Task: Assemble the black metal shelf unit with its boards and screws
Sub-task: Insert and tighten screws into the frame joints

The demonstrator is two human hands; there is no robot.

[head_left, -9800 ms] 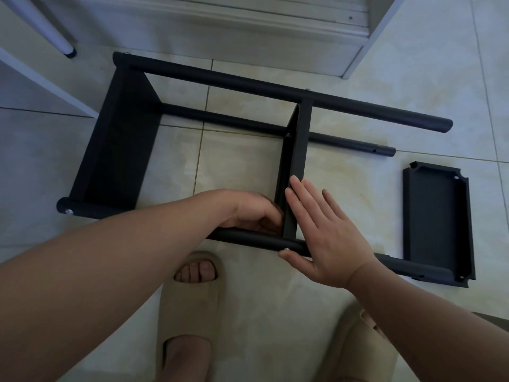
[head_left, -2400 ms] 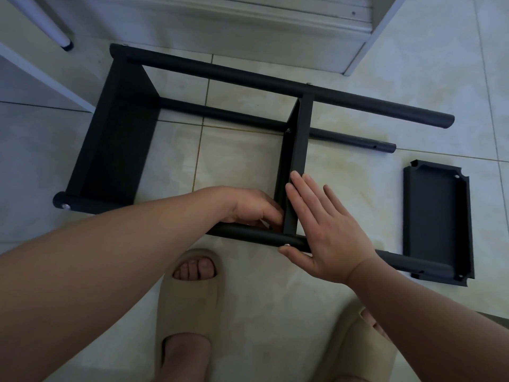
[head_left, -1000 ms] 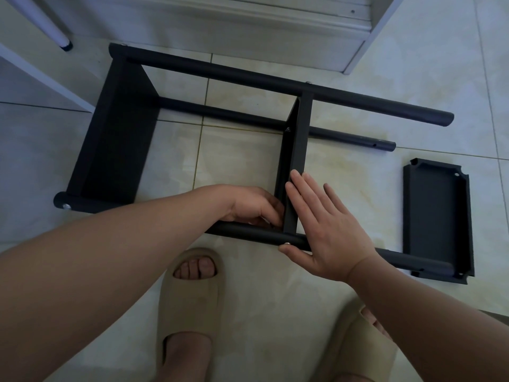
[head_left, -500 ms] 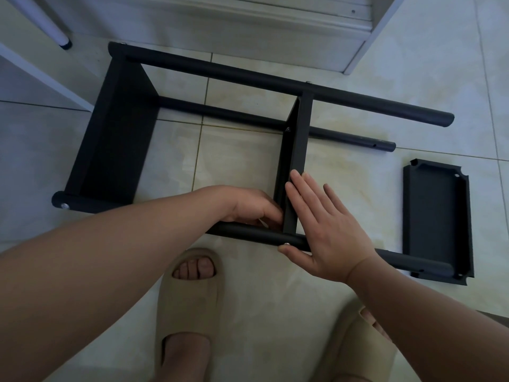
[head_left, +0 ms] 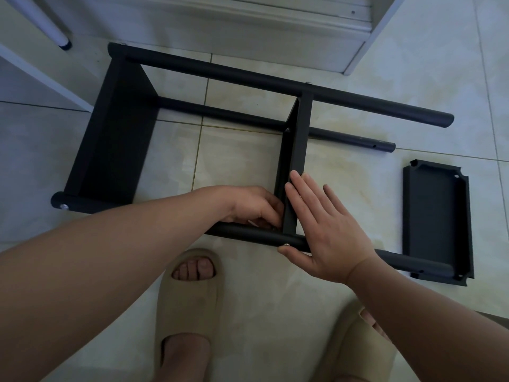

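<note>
- The left hand point(head_left: 253, 206) reaches into the corner where the middle board point(head_left: 298, 150) meets the near tube point(head_left: 248, 235), in the centre of the frame. Its fingers are curled and their tips are hidden in the dark corner, so I cannot tell whether its grip has hold of anything.
- The right hand point(head_left: 327, 235) lies flat, its fingers straight against the right face of the middle board. The thumb touches the near tube just beside a small silver screw point(head_left: 286, 244). Its grip is wide open and closes around nothing.
- The black shelf unit point(head_left: 248, 75) lies on its side on the tiled floor point(head_left: 385, 51), across the centre and the upper left of the frame, with its end board point(head_left: 115, 139) at the left.
- Both hands cover part of the near tube. Its right end crosses over the lower part of a loose board point(head_left: 435, 221), which lies flat at the right edge.
- Two beige slippers are at the bottom. The left slipper point(head_left: 187, 299) shows the toes, while the right slipper point(head_left: 355, 351) is partly behind the right forearm and cut off by the lower edge.
- A white cabinet point(head_left: 248, 28) is cut off by the upper edge, and a white leg point(head_left: 46, 23) stands in the upper left corner.
</note>
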